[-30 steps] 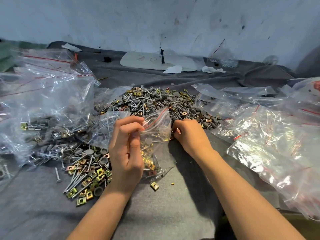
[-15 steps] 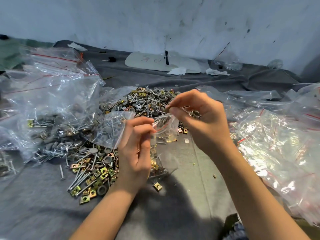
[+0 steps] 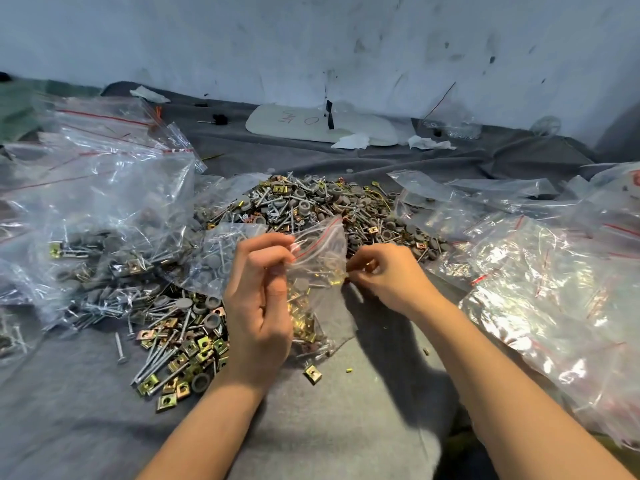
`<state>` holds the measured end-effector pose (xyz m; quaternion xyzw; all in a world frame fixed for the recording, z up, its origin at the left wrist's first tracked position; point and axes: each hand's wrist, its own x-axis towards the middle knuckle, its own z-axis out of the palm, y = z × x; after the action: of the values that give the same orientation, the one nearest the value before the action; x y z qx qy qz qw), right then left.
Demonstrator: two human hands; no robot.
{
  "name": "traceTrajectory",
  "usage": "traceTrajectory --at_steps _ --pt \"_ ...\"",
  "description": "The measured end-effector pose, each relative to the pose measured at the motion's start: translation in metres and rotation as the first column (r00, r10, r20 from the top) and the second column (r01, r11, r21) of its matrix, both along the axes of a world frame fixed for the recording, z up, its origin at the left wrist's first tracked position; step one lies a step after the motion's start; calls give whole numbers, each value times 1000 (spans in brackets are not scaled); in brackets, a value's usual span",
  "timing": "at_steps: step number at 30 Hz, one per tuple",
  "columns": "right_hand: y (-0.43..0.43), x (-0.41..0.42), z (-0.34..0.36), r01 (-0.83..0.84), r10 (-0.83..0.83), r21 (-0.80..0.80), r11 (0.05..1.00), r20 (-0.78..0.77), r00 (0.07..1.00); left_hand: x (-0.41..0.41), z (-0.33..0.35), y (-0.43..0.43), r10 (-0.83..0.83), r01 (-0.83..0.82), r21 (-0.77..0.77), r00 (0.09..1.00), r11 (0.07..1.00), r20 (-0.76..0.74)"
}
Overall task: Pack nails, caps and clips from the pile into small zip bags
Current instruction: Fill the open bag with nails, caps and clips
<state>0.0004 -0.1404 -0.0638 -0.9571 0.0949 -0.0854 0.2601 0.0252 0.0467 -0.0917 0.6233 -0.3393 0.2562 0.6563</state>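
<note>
Plainly, the left hand (image 3: 258, 306) pinches the zip bag (image 3: 318, 258) by its red-lined mouth, mid-cloth (image 3: 346, 410), just before the pile (image 3: 311, 206). The right hand (image 3: 384, 275) curls at its side (pinching what, I cannot tell). The film looks thin, slippery and bottom-heavy, so hold the stiffer zip strip.

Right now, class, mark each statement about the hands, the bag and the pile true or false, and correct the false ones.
1. The left hand grips a small zip bag near its mouth. True.
2. That bag is empty. False: gold clips lie inside.
3. The right hand lies flat on the grey cloth. False: its fingers are curled beside the bag.
4. One gold clip lies alone on the cloth. True.
5. The mixed pile lies beyond both hands. True.
</note>
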Motion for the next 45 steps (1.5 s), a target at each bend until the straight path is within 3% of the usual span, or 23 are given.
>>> traceTrajectory --at_steps 9,14,18,21,23,25,28,32,37,41,45 --pt "15 10 -4 -15 -5 -194 981 -102 995 -3 5 0 18 -18 4 1000 1000 1" --pt "16 9 -2 -59 46 -125 990 -103 994 -3 6 1 25 -25 11 1000 1000 4" --pt "15 4 3 9 -10 -12 1000 -56 998 -3 5 0 22 -22 12 1000 1000 6" --pt "19 -1 22 39 -101 311 950 184 978 -3 5 0 8 -7 29 1000 1000 -17" --pt "26 -5 41 -116 -154 553 825 418 895 -3 5 -1 -6 7 37 1000 999 -30" --pt "37 -11 55 -298 -128 569 766 590 797 -3 5 -1 -18 18 50 1000 999 -8" --pt "53 -19 60 -379 19 403 833 664 748 -3 5 -1 -44 41 89 999 995 27" --pt "52 -22 56 -275 82 210 938 636 767 -3 5 -1 -36 31 102 998 994 44" --pt "31 -20 55 -110 -187 414 904 612 768 -4 5 -2 -26 27 50 1000 998 -13" --pt "18 -11 32 102 -142 204 974 197 970 -5 5 -2 -26 27 26 999 999 -36" --pt "21 -1 4 -29 27 -54 998 -34 999 -3 5 -1 -9 10 19 999 1000 -32"
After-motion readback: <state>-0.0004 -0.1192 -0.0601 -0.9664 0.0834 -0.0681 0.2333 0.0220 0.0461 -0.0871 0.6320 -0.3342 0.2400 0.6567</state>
